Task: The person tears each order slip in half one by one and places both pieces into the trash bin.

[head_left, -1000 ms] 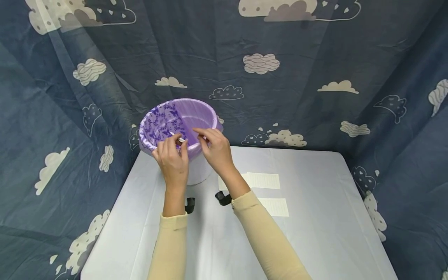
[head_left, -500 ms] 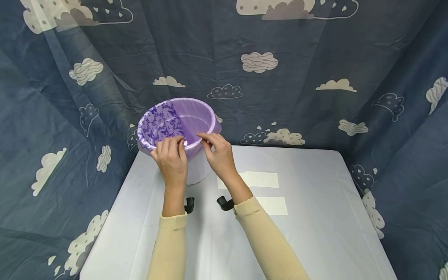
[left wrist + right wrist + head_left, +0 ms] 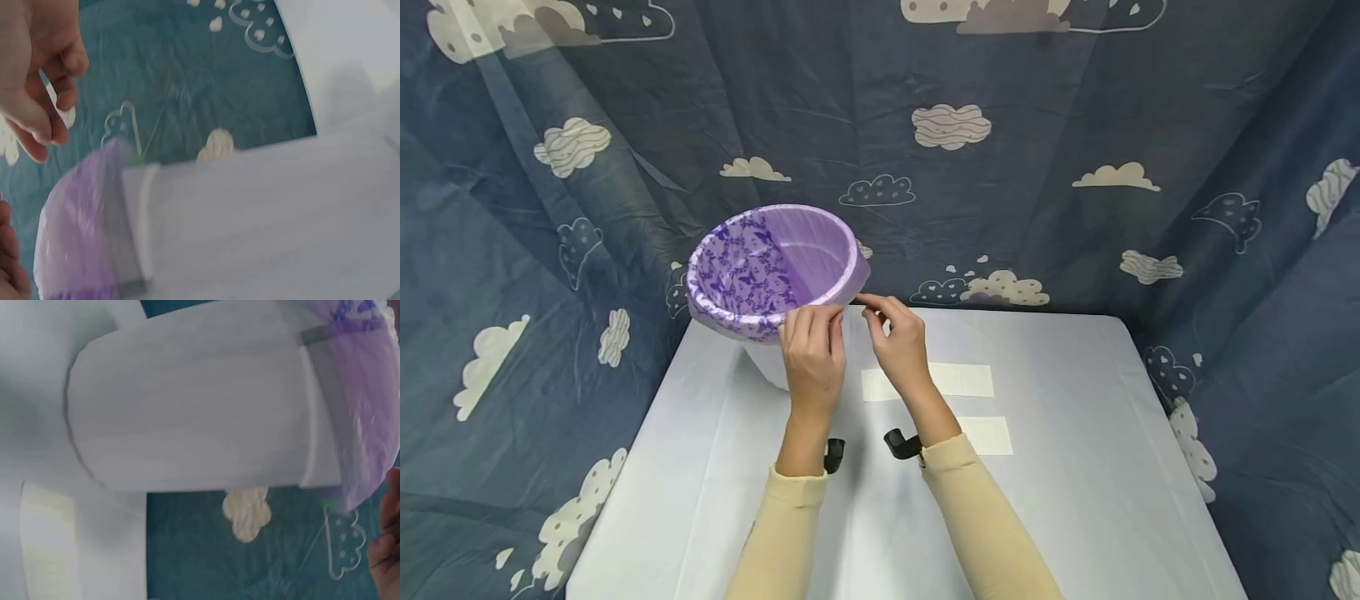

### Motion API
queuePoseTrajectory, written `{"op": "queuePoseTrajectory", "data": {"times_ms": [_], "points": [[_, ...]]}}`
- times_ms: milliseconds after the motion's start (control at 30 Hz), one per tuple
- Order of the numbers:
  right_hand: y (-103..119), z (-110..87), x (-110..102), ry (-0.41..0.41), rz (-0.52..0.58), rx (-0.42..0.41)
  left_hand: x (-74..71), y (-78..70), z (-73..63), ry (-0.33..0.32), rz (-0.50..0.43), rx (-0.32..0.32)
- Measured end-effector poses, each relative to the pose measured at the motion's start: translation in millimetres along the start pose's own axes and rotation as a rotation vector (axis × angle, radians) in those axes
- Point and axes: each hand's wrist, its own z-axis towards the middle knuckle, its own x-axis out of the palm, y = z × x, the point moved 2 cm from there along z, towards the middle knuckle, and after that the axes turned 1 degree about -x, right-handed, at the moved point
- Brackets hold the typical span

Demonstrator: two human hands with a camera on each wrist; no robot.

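A white bin point(image 3: 187, 406) stands at the back left of the table, lined with a purple plastic bag point(image 3: 752, 267) printed with darker butterflies. The bag folds over the rim and hangs as a see-through purple cuff point(image 3: 75, 244) outside. My left hand point(image 3: 812, 354) is at the front of the rim, fingers bent; I cannot tell whether it grips anything. To the right of the bin, just below the rim, is my right hand point(image 3: 898, 346). Its fingers are loosely bent, and the left wrist view shows nothing between thumb and fingers of this right hand point(image 3: 50, 81).
Cream paper sheets point(image 3: 961, 380) lie on the white table point(image 3: 1097, 467) right of the bin, with another sheet point(image 3: 987, 435) nearer. A dark blue cloud-patterned curtain point(image 3: 1037, 150) hangs behind and at both sides. Black camera mounts point(image 3: 901, 444) stick out from the wrists.
Both hands have moved right and slightly down, from over the bin's rim to its front and right side. The small white piece seen at the left fingertips no longer shows.
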Motion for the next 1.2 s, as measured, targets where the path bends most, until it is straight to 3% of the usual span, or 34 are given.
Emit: {"op": "queuePoseTrajectory", "data": {"times_ms": [300,500,633,767,933,1200], "points": [[-43.7,-17.9,-9.7,-0.003,-0.088,0.115,34.2,-3.9,-33.6,0.189,-0.052,-0.015],[-71.4,-34.9,-10.1,0.016,-0.126,0.198,55.3,6.4,-59.5,0.333,-0.073,-0.119],[-85.3,-45.9,-8.4,0.056,-0.16,0.263,68.2,15.8,-75.9,0.391,-0.08,-0.169],[-99.0,-55.7,-4.1,0.114,-0.193,0.338,79.3,25.8,-91.0,0.452,-0.054,-0.23],[-112.3,-64.8,1.7,0.174,-0.225,0.398,94.5,38.9,-109.4,0.574,-0.01,-0.319],[-129.4,-76.3,10.7,0.274,-0.263,0.496,115.2,57.0,-128.4,0.737,-0.001,-0.445]]}}
